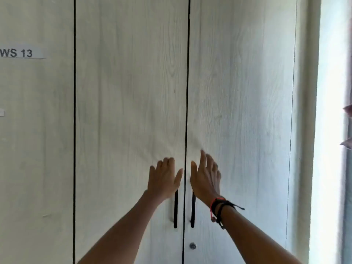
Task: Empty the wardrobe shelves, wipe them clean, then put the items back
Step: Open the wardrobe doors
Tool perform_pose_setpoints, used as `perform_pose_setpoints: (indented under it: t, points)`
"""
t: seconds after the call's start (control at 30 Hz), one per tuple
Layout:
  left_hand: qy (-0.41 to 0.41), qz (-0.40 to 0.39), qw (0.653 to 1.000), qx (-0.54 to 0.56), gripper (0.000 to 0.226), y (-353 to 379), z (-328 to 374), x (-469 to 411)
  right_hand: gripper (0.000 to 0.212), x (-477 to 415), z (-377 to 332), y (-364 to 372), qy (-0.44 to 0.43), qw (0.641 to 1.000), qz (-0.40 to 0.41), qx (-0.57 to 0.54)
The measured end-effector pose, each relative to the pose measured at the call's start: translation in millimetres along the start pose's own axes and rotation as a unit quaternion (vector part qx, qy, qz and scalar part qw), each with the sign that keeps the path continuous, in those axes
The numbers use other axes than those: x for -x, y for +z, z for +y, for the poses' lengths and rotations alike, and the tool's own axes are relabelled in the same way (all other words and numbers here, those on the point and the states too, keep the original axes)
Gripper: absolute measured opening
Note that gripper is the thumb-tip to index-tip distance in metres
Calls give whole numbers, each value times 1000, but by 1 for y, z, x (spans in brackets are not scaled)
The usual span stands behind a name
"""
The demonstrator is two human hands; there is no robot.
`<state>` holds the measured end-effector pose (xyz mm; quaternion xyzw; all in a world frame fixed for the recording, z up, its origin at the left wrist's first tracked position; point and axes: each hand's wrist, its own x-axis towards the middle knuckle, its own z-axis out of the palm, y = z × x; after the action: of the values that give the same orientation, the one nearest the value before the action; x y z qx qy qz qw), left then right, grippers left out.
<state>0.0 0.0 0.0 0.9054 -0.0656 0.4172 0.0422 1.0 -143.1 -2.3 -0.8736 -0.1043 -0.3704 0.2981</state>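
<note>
Pale wood-grain wardrobe, both doors closed, shelves hidden. A left bar handle and a right bar handle, black and vertical, flank the central seam. A round metal lock sits below the right one. A "WS 13" label is on the adjoining left panel.

A single wide-angle camera sits on the person's head and faces the closed wardrobe doors almost square on. It is near enough that the pale panels fill the frame from 9 o'clock to about 3. The seam between them runs from 12 to 6 o'clock. The left hand and right hand reach in from 7 and 5 o'clock, meeting just below centre. At 3 o'clock a bright strip, perhaps a window, is washed out.
</note>
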Motion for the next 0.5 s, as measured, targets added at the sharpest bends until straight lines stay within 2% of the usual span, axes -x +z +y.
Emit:
perform_pose_setpoints:
  t: [0.07,0.13,0.23,0.4,0.5]
  points:
    - [-39,-66,997,24,48,18,6,12,51,10,5,9,48,998,-35,-34]
    - [-68,-94,990,77,47,42,7,23,41,18,15,24,95,987,-95,-84]
    - [-119,-97,976,155,48,59,7,24,30,12,26,37,128,968,-138,-167]
    - [-182,-71,944,265,48,73,16,26,34,9,44,58,130,960,-155,-194]
    - [-186,-90,940,272,46,67,13,20,32,13,41,61,123,964,-138,-192]
